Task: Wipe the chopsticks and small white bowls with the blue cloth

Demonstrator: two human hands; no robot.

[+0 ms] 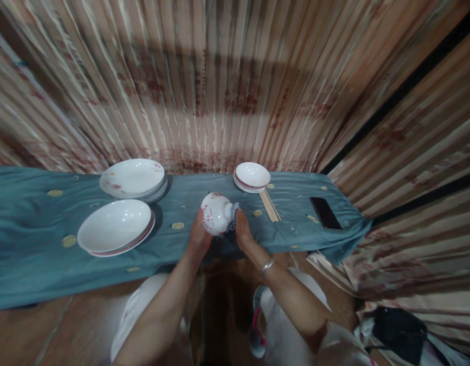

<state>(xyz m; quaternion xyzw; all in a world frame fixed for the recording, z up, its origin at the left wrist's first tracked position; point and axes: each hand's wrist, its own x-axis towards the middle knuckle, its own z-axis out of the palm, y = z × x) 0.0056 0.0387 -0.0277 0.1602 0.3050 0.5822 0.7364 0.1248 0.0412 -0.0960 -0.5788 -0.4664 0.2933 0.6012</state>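
Observation:
A small white bowl [215,213] with pink floral marks is tipped on its side above the near edge of the table, its foot facing right. Its left side is gripped by my left hand [200,235], whose fingers are mostly hidden behind it. My right hand [243,231], with a silver bangle on the wrist, is closed on a greyish cloth [234,214] pressed at the bowl's foot. Just beyond and to the right sits a stack of small bowls [252,175], with wooden chopsticks [270,206] lying beside it.
On the left of the teal tablecloth [189,195] stand a stack of floral plates [133,178] and, nearer, a stack of larger deep dishes [115,226]. A black phone [325,213] lies at the right end. Pleated curtains [219,91] hang directly behind the table.

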